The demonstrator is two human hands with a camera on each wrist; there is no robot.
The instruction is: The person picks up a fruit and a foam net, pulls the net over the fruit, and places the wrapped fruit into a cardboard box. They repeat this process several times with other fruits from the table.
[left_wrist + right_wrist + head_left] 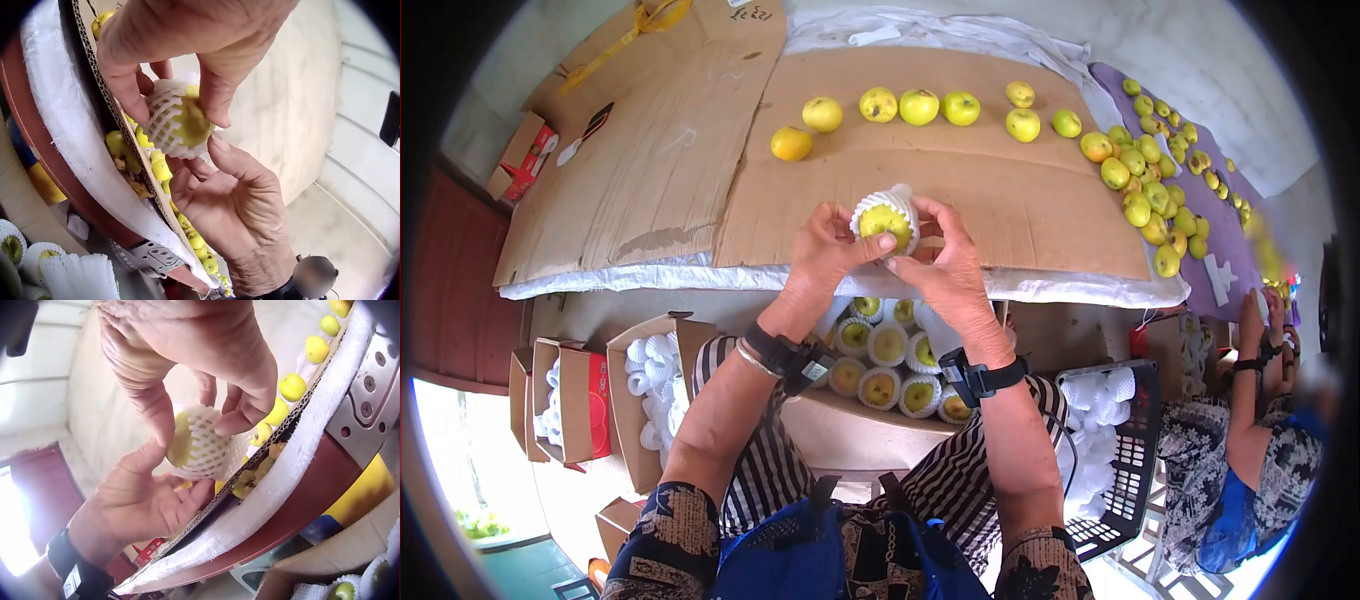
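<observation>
A yellow-green fruit in a white foam net is held between both hands above the front edge of the cardboard-covered table. The left hand grips it from the left, its thumb across the bare face of the fruit. From the other side the right hand pinches the net with curled fingers and thumb. In the left wrist view the net wraps the side of the fruit, part of which shows bare. The right wrist view shows the fruit with net mesh around it.
Loose fruits form a row across the cardboard, with a pile at the right. Below the table sits a box of netted fruits, between boxes of foam nets and a black crate. Another person is at the right.
</observation>
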